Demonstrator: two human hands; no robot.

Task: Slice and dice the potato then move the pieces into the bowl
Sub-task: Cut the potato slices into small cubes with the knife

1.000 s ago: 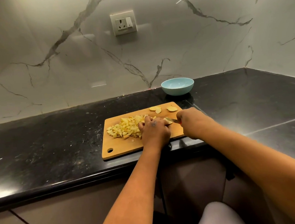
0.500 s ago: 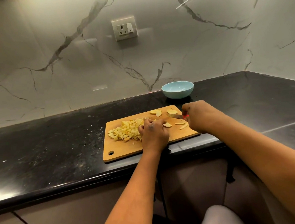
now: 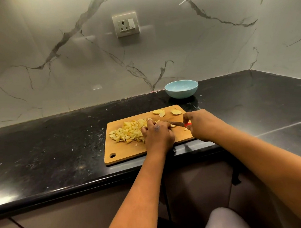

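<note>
A wooden cutting board (image 3: 124, 153) lies on the black counter near its front edge. A heap of diced potato (image 3: 127, 131) covers the board's left middle. Three potato slices (image 3: 176, 111) rest at the board's far edge. My left hand (image 3: 158, 134) presses down on potato pieces just right of the heap, fingers curled over them. My right hand (image 3: 200, 124) grips a knife (image 3: 178, 123) with a red handle; its blade points left toward my left hand's fingers. A light blue bowl (image 3: 181, 89) stands empty behind the board, by the wall.
The black stone counter (image 3: 49, 150) runs left and right and turns a corner at the far right. A marble wall with a socket (image 3: 125, 25) rises behind it. Cabinet fronts sit below the counter edge.
My right hand pulled the knife away to the right, then brought it back left toward my left hand. Cut strips near the blade half a second ago are now mostly hidden.
</note>
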